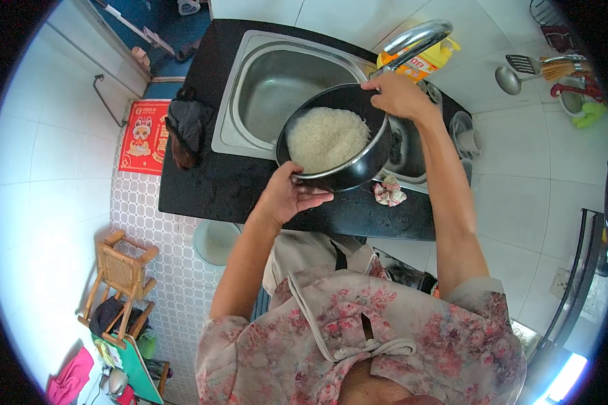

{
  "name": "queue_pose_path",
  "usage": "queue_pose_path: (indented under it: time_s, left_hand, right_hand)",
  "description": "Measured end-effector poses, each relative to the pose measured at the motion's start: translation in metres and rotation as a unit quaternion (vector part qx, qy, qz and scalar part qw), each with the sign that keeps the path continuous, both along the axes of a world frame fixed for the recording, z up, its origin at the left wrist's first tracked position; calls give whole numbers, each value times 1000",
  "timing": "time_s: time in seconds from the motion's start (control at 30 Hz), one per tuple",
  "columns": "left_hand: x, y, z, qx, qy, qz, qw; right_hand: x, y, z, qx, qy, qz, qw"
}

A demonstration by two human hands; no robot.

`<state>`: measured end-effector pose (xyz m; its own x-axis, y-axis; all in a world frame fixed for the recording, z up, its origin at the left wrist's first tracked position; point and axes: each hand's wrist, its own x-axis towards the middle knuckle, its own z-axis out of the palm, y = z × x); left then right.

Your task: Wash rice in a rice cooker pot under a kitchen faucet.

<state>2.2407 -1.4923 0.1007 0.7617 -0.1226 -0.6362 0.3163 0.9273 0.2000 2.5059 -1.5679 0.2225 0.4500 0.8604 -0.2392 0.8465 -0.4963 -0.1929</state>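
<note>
A black pot with a shiny metal rim (352,167) is tilted over the divider of a two-basin steel sink, with a mound of white rice (328,137) inside. My left hand (289,195) holds its near left side, thumb on the rim and fingers beneath. On the far right side, my right hand (400,96) grips the rim beside the base of the chrome faucet (425,35). The large left basin (283,81) shows bare steel; the pot partly hides the smaller right basin (410,144). No water is seen running from the faucet.
A crumpled patterned cloth (389,191) lies on the black countertop (223,187) near the pot. Dark cloth (190,121) sits at the counter's left. Behind the faucet stands a yellow bottle (435,55); cups (468,142) are at right. A bucket (216,242) and bamboo chair (124,268) occupy the floor.
</note>
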Motion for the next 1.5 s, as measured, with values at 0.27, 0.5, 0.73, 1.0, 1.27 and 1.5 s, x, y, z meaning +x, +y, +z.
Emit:
queue_pose_path:
  time_s: [0.27, 0.5, 0.73, 1.0, 1.27, 1.5]
  left_hand:
    - [13, -21, 12, 149, 6, 109, 983]
    - [26, -19, 7, 268, 54, 102, 957]
    - [38, -18, 10, 283, 66, 93, 952]
    - [38, -14, 4, 313, 63, 63, 945]
    - [37, -14, 4, 312, 67, 57, 946]
    - [37, -18, 13, 343, 100, 64, 932]
  right_hand:
    - [-26, -59, -20, 85, 22, -89, 992]
    - [19, -66, -52, 99, -46, -179, 978]
    - [77, -32, -97, 261, -151, -26, 953]
    - [63, -46, -109, 196, -83, -85, 973]
    - [53, -48, -98, 196, -89, -78, 973]
    - [-1, -40, -83, 221, -103, -59, 968]
